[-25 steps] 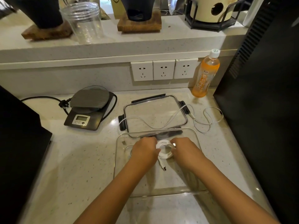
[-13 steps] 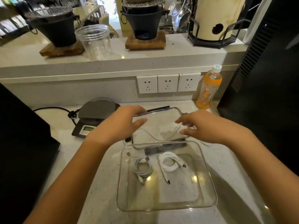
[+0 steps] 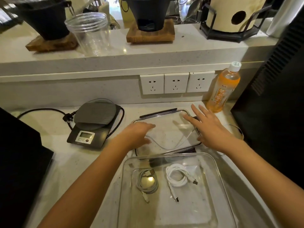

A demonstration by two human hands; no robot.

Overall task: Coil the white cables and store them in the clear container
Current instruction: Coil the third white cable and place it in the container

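The clear container (image 3: 218, 171) sits on the counter near me. Two coiled white cables lie inside it: one coil (image 3: 147, 181) on the left, a second coil (image 3: 178, 177) on the right. Behind it lies the clear lid (image 3: 166, 119) with black clips. A loose white cable (image 3: 166, 146) runs across the lid and off to the right. My left hand (image 3: 137, 134) hovers over the lid's left edge, fingers extended. My right hand (image 3: 209, 129) is spread over the lid's right edge. Neither hand holds anything.
A black kitchen scale (image 3: 93, 124) with its power cord stands to the left. An orange drink bottle (image 3: 224, 88) stands at the back right beside three wall sockets (image 3: 176, 83). Dark appliances flank both sides. A raised ledge carries a clear jar (image 3: 89, 32) and pots.
Both hands let go of the second coil inside the container, lifted out and moved back over the lid. The coil now lies beside the first one.
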